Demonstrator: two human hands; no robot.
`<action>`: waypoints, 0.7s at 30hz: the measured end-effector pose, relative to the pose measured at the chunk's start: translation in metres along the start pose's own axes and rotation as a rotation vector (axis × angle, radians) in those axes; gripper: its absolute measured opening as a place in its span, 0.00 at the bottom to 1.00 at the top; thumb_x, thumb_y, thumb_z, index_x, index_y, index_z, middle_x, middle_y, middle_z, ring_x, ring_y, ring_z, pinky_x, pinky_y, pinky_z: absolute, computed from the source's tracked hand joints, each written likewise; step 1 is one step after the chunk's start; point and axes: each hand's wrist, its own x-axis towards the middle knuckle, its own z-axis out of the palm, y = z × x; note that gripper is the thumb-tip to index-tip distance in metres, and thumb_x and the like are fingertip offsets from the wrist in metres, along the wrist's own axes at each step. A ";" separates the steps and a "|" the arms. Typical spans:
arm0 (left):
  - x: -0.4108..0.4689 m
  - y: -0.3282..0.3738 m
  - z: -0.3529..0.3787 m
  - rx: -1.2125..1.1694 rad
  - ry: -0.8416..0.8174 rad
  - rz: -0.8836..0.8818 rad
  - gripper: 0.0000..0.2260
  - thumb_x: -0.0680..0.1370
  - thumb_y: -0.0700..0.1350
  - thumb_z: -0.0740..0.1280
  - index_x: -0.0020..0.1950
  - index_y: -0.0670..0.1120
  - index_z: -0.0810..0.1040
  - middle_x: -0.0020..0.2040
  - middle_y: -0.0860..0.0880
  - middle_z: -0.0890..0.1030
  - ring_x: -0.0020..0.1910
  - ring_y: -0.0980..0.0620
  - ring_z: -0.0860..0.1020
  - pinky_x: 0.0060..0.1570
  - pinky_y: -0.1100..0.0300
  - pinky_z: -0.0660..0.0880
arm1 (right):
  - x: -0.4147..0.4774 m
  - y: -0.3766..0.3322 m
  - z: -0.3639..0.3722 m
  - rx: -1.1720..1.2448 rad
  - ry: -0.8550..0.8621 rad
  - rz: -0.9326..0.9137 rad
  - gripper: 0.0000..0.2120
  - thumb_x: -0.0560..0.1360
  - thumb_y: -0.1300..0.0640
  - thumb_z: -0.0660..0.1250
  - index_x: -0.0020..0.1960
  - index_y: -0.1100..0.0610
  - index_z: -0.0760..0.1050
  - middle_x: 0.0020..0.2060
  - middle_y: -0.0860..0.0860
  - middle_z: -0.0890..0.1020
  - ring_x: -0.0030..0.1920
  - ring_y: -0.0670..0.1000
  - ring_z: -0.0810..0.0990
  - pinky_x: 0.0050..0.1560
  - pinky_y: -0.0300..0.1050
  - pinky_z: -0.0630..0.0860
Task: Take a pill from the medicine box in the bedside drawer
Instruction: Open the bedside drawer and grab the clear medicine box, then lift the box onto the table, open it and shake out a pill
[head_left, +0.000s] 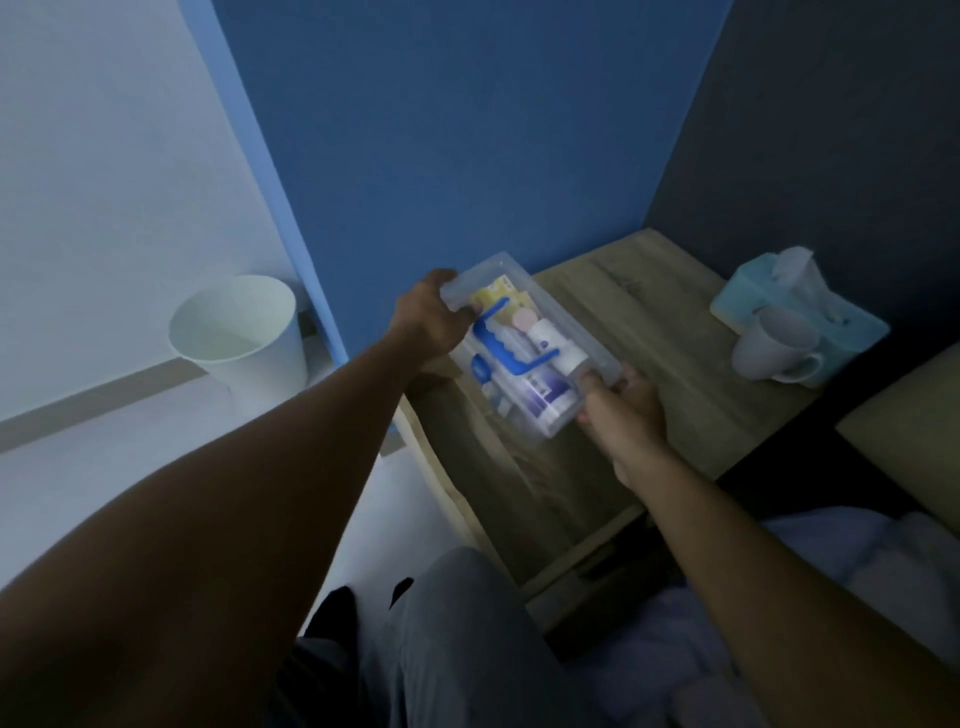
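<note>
A clear plastic medicine box (563, 312) with a blue handle (506, 348) on its lid is held over the left part of the wooden bedside table (649, 322). Bottles and packets show through its lid. My left hand (431, 322) grips the box's far left end. At the near right corner my right hand (623, 405) holds it, thumb on the lid. The lid looks closed. Below the tabletop's front edge the drawer front (571, 577) shows dimly; whether it stands open I cannot tell.
A white mug (774, 345) and a light blue tissue box (795, 296) stand at the table's right end. A white waste bin (241, 332) sits on the floor to the left, by the blue wall. Bedding (883, 561) lies lower right, my knee (457, 623) below.
</note>
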 end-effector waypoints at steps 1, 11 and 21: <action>0.008 0.006 -0.002 -0.003 0.003 0.015 0.26 0.75 0.53 0.70 0.71 0.48 0.69 0.65 0.46 0.76 0.64 0.44 0.75 0.62 0.54 0.72 | 0.007 -0.008 -0.001 0.005 0.016 -0.017 0.25 0.73 0.45 0.71 0.68 0.51 0.74 0.52 0.50 0.85 0.44 0.47 0.87 0.44 0.47 0.85; 0.098 0.028 0.030 -0.074 0.017 0.068 0.30 0.73 0.56 0.72 0.71 0.46 0.70 0.65 0.45 0.76 0.63 0.46 0.76 0.61 0.58 0.71 | 0.085 -0.038 0.004 -0.018 0.165 -0.062 0.25 0.76 0.46 0.67 0.70 0.55 0.72 0.49 0.47 0.82 0.41 0.43 0.83 0.24 0.30 0.75; 0.161 0.005 0.076 -0.025 -0.073 0.089 0.31 0.73 0.57 0.70 0.73 0.47 0.68 0.69 0.45 0.74 0.66 0.46 0.74 0.66 0.56 0.70 | 0.140 -0.015 0.018 0.054 0.228 0.030 0.25 0.76 0.50 0.68 0.72 0.54 0.71 0.56 0.52 0.82 0.48 0.50 0.84 0.42 0.45 0.83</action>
